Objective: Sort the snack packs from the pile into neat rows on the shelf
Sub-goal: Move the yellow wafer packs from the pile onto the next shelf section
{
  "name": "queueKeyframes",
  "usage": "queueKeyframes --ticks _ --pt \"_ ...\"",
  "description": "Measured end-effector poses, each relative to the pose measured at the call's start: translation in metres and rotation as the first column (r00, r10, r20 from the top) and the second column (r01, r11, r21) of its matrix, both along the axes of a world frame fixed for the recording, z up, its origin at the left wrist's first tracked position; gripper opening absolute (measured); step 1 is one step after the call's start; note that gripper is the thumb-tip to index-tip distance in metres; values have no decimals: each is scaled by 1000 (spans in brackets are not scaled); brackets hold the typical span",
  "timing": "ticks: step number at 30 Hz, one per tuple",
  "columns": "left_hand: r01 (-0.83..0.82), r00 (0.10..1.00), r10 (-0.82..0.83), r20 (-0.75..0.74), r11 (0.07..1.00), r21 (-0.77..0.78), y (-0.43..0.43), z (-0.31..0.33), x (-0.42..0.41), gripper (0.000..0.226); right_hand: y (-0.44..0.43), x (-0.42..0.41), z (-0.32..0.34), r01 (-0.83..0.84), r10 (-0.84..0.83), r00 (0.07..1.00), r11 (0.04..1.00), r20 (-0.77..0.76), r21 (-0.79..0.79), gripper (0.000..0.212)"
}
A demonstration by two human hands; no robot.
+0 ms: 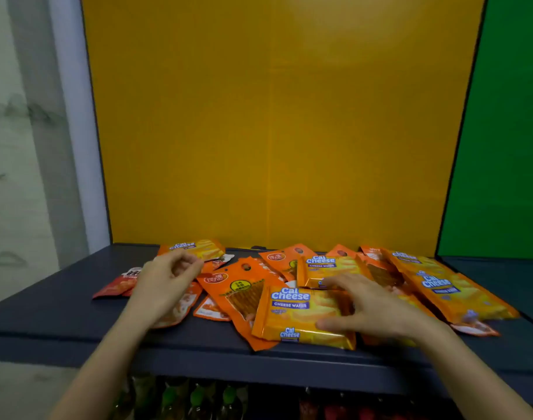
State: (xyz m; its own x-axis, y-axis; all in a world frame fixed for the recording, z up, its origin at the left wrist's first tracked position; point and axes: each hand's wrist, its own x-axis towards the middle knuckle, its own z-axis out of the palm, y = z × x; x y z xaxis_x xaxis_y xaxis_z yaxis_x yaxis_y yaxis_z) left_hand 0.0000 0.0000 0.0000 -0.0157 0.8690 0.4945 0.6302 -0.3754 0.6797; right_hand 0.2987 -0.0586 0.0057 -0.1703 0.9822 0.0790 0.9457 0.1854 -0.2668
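Observation:
A loose pile of snack packs lies across the dark grey shelf (56, 301). Several yellow Cal Cheese wafer packs are in it: one at the front (298, 316), one behind it (328, 269), one at the back left (195, 248), two at the right (446, 291). Orange stick-snack pouches (244, 286) and a red pouch (116, 286) lie between them. My right hand (377, 307) rests with spread fingers on the right end of the front wafer pack, thumb at its near edge. My left hand (165, 280) hovers over the left pouches, fingers loosely curled, holding nothing.
A yellow back panel (274, 116) rises behind the shelf, with a green panel (507, 131) to its right and a pale wall at the left. Bottles (198, 398) stand on the shelf below the front edge.

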Motion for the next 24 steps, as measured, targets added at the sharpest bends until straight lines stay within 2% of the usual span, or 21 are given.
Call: queueKeyframes --ticks 4,7,9,13,16,21,24 --pt "-136 991 134 -19 986 -96 40 4 -14 20 14 -2 10 27 7 987 978 163 -205 90" --pt "-230 972 214 -101 954 -191 74 -3 -31 17 24 -6 12 17 27 987 963 157 -269 105" --pt "-264 962 238 -131 936 -233 94 -7 -40 23 32 -6 12 -6 40 991 966 128 -257 98" --pt "-322 940 259 -222 888 -328 131 -13 -51 51 46 -1 15 -45 27 995 980 -98 -193 74" --pt "-355 927 264 -268 847 -396 154 -18 -59 63 57 6 16 -30 -1 965 993 -262 -115 67" --pt "-387 915 279 -292 812 -437 176 -23 -63 90 71 9 14 25 -44 899 998 -435 -50 71" --pt "-386 916 269 -297 793 -472 181 -21 -60 99 74 8 10 61 -54 804 998 -593 -8 83"
